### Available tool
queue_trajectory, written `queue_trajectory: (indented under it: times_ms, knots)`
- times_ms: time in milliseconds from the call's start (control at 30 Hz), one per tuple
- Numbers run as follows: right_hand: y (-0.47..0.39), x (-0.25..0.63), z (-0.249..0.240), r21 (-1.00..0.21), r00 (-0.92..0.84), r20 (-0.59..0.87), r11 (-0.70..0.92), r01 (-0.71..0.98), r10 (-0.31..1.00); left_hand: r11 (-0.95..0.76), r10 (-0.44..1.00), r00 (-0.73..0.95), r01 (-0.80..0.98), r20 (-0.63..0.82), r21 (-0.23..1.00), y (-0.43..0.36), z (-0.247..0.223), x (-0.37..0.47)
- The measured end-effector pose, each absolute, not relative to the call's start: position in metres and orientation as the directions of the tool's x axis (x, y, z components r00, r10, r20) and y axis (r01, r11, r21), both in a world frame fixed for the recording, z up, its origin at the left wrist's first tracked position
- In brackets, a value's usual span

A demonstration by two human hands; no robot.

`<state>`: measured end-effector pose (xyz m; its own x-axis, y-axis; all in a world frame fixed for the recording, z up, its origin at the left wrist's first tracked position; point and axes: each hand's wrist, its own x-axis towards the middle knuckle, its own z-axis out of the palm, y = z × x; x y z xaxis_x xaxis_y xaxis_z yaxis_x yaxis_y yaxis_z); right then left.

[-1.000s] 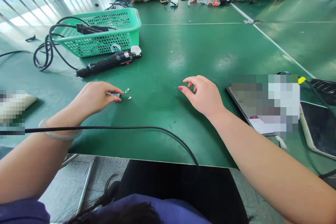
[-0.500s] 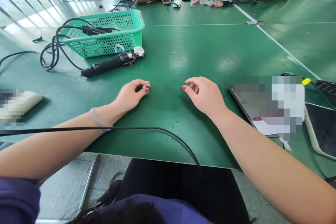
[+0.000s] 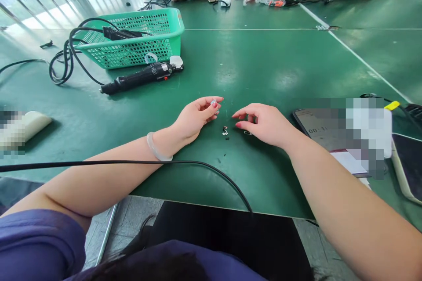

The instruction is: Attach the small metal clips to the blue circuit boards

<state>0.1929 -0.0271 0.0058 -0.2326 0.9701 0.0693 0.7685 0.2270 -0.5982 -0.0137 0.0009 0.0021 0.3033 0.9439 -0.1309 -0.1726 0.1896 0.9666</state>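
Note:
My left hand (image 3: 198, 116) is closed, with a small pale, partly see-through piece (image 3: 213, 102) pinched at the fingertips; its kind is too small to make out. My right hand (image 3: 263, 123) hovers just across from it, thumb and forefinger apart, nothing visibly held. Between the hands, several tiny parts lie on the green table (image 3: 211, 180): a metal and dark bit (image 3: 225, 131) and a small black bit (image 3: 227, 138). Below the right thumb is a small metal piece (image 3: 248, 132), partly covered by the hand.
A black electric screwdriver (image 3: 138, 78) lies before a green basket (image 3: 132, 55) with cable inside. A black cable (image 3: 184, 161) crosses in front of my left forearm. Phones (image 3: 316, 125) lie at right, a pale blurred object (image 3: 33, 127) at left. Two people sit across the table.
My left hand has moved right, toward my right hand. Tiny parts now lie on the table between them. The right hand has shifted slightly right and down.

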Motion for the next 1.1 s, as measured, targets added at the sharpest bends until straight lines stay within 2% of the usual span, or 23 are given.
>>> queue_trajectory:
  times_ms: [167, 300, 400, 567, 667, 800, 1000, 1100]
  knots:
    - [-0.032, 0.177, 0.002, -0.55, -0.437, 0.143, 0.438, 0.711, 0.888, 0.241, 0.923, 0.347, -0.193, -0.164, 0.951, 0.0, 0.005, -0.011]
    - [-0.03, 0.169, -0.001, -0.48, -0.462, 0.142, 0.469, 0.741, 0.875, 0.254, 0.919, 0.351, -0.188, -0.176, 0.949, 0.003, 0.002, -0.011]
    - [-0.029, 0.168, 0.001, -0.481, -0.433, 0.157, 0.452, 0.751, 0.887, 0.242, 0.917, 0.361, -0.165, -0.17, 0.956, 0.004, 0.0, -0.015]
    - [-0.033, 0.169, 0.005, -0.621, -0.238, 0.248, 0.343, 0.705, 0.939, 0.153, 0.898, 0.424, -0.052, -0.117, 0.987, -0.002, 0.001, -0.015]
    - [-0.037, 0.166, 0.006, -0.658, -0.173, 0.276, 0.317, 0.683, 0.945, 0.118, 0.881, 0.463, -0.018, -0.096, 0.993, -0.005, 0.001, -0.014]
    - [-0.041, 0.162, 0.007, -0.653, -0.183, 0.298, 0.339, 0.677, 0.937, 0.107, 0.888, 0.452, -0.04, -0.078, 0.993, -0.004, -0.001, -0.016]
    - [-0.041, 0.163, 0.007, -0.606, -0.195, 0.391, 0.411, 0.681, 0.9, 0.247, 0.881, 0.442, -0.133, -0.165, 0.96, -0.001, -0.002, -0.016]
    - [-0.04, 0.163, 0.006, -0.581, -0.173, 0.431, 0.419, 0.698, 0.886, 0.243, 0.87, 0.468, -0.13, -0.156, 0.961, -0.004, 0.0, -0.015]
